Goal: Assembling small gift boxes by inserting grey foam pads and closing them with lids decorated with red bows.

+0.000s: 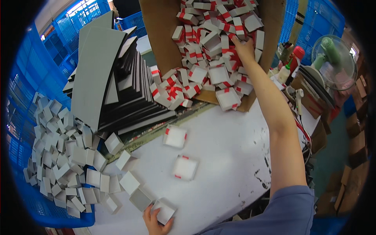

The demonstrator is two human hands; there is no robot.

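Note:
My left hand [153,222] is at the near edge of the white table, its fingers and thumb around a small open grey-white cardboard box [166,211]. Beside that box lies another plain open box [141,199]. At the far end of my outstretched right arm, my right hand [245,50] reaches into a big brown carton. Its fingers are spread against a heap of small white boxes with red tape [209,41], and nothing shows clearly gripped. Two red-taped boxes lie apart in the middle of the table, a farther one [175,136] and a nearer one [185,167].
Plain small boxes [64,152] are heaped at left, over a blue crate [74,220]. A leaning stack of grey boards [94,66] stands behind them. The brown carton [160,27] lies open toward me. A fan [333,58], bottles and a glue gun [299,96] stand at right.

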